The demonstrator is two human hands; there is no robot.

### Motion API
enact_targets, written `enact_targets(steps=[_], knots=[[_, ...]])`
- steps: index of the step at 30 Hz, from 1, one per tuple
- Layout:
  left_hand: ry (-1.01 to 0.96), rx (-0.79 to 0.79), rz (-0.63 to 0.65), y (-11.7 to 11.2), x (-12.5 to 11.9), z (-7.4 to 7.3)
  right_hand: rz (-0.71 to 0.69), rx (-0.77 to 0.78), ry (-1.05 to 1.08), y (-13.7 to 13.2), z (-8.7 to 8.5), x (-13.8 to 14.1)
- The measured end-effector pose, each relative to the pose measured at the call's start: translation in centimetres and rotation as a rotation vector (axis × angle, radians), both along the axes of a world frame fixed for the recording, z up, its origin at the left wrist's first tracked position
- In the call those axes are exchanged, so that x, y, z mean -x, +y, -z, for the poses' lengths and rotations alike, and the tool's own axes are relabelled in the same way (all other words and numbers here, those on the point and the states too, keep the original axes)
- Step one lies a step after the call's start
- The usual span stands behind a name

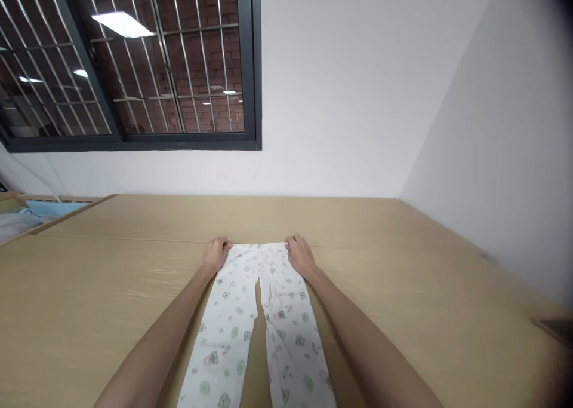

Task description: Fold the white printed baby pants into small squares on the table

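Observation:
A small pair of white trousers [250, 318] with a green and pink print lies flat on a light wooden table [403, 276], waistband far from me, legs running toward me. My left hand [216, 253] is curled on the left corner of the waistband, fingers pinched on the cloth. My right hand [299, 254] grips the right corner of the waistband the same way. Both forearms stretch along the outer sides of the legs.
White walls stand behind and to the right of the table. A dark-framed barred window [134, 67] is at upper left. At far left sits a wooden tray [27, 214] with pale blue and white cloth in it. A dark object [555, 327] lies at the right edge.

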State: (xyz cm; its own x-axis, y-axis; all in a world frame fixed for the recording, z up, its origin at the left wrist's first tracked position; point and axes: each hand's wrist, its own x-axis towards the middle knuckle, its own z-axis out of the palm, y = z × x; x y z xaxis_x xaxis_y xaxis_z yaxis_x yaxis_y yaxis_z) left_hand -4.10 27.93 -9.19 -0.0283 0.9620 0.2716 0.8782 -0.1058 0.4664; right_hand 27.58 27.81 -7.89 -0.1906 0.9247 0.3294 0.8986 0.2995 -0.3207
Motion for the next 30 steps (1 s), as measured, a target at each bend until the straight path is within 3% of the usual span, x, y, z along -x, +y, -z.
enact_targets(steps=[9, 16, 19, 23, 27, 30], knots=[[-0.082, 0.109, -0.035, 1.9, -1.2, -0.7, -0.060, 0.049, -0.019, 1.9, -0.2, -0.7], [-0.002, 0.030, -0.070, -0.2, -4.2, -4.0, 0.009, 0.019, -0.043, 1.9, -0.1, -0.5], [0.056, 0.024, 0.054, -3.3, -7.6, -6.0, 0.050, 0.006, -0.063, 1.5, 0.0, -0.4], [0.156, 0.157, 0.380, -11.6, -13.6, -7.4, 0.054, -0.003, -0.086, 1.1, -0.1, -0.2], [0.241, 0.254, 0.680, -20.4, -18.9, -5.5, 0.047, -0.001, -0.086, 1.0, -0.3, -0.2], [0.228, 0.338, 0.826, -23.4, -21.3, -2.7, 0.039, 0.004, -0.079, 1.0, -0.3, -0.3]])
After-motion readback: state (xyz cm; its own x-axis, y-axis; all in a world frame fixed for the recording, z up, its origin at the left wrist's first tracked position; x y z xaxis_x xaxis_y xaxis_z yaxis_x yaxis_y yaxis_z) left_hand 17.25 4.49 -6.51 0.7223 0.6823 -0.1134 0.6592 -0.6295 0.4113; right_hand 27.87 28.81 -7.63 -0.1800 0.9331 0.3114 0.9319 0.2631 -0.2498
